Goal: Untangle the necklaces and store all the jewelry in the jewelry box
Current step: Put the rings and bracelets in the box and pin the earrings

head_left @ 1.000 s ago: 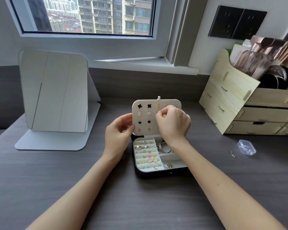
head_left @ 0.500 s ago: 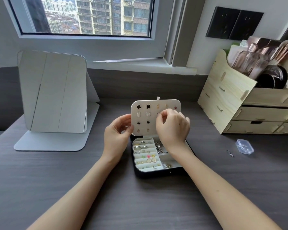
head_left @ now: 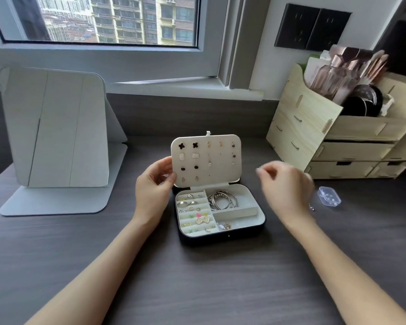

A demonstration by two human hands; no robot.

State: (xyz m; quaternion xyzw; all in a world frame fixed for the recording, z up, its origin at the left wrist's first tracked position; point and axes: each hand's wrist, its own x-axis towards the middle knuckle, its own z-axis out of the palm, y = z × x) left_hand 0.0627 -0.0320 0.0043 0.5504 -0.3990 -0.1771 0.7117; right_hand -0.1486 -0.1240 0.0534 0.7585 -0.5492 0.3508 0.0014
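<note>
Jewelry box [head_left: 209, 240] between mirror [head_left: 54, 130] and organizer [head_left: 298, 132]

No text, brand, number or sign is legible, not even on the jewelry box [head_left: 204, 240].

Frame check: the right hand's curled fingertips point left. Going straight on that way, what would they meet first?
Most likely the right edge of the earring panel, which stands upright over the jewelry box. The right hand is blurred, so depth is uncertain.
</note>
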